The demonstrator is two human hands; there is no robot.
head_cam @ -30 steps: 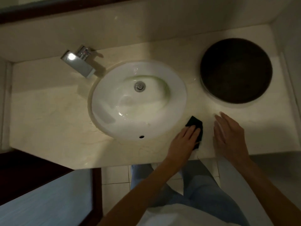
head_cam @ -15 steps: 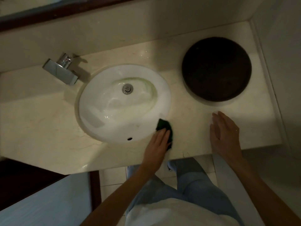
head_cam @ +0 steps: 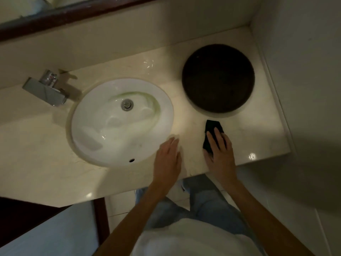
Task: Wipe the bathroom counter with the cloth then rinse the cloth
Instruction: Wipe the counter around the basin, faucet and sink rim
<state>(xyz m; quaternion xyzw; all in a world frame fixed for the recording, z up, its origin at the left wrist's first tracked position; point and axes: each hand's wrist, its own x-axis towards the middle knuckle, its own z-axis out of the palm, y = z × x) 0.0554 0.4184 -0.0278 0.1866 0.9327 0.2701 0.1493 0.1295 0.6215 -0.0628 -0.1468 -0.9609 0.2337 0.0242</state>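
A small dark cloth [head_cam: 212, 127] lies on the cream marble counter [head_cam: 36, 156], just in front of the dark round tray. My right hand [head_cam: 220, 154] presses down on the cloth with its fingers spread, and covers the near half of it. My left hand [head_cam: 168, 159] rests flat on the counter with its fingers apart and holds nothing. It sits beside the sink's front right rim. The white oval sink [head_cam: 84, 130] is wet, with a greenish streak around the drain [head_cam: 127, 104].
A chrome faucet [head_cam: 46, 90] stands at the sink's back left. A dark round tray [head_cam: 218, 78] sits at the back right. A wall closes off the counter on the right. The counter's front edge runs just under my wrists, with my legs and the floor tiles below.
The cloth was under my left hand by the sink rim. It is now under my right hand, further right. My left hand has come off it and lies beside the sink.
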